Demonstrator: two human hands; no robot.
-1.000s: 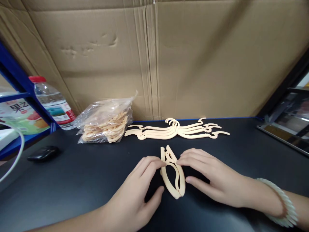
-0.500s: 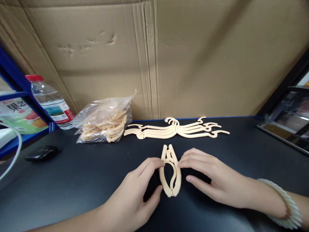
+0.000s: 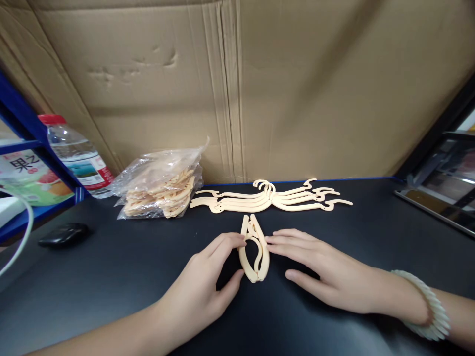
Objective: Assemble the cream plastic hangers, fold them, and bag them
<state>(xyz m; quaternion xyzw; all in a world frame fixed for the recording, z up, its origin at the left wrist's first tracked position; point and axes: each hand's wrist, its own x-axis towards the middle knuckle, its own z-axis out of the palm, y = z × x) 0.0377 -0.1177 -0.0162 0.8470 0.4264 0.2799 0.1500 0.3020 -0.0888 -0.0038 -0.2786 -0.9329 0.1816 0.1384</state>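
Note:
A folded cream plastic hanger lies on the black table, its two arms closed into a narrow loop. My left hand curls around its left side, with fingertips on the upper edge and thumb near the lower end. My right hand lies with fingers stretched out and fingertips touching the hanger's right side; a pale beaded bracelet is on that wrist. Behind the hanger lies a row of several unfolded cream hangers.
A clear plastic bag of more folded hangers sits at back left. A water bottle leans by a blue shelf, with a small black object and a white cable nearby. A cardboard wall stands behind; a dark tablet lies at right.
Both hands have slid the folded hanger away from me toward the row of unfolded hangers, and its lower end has swung slightly to the left.

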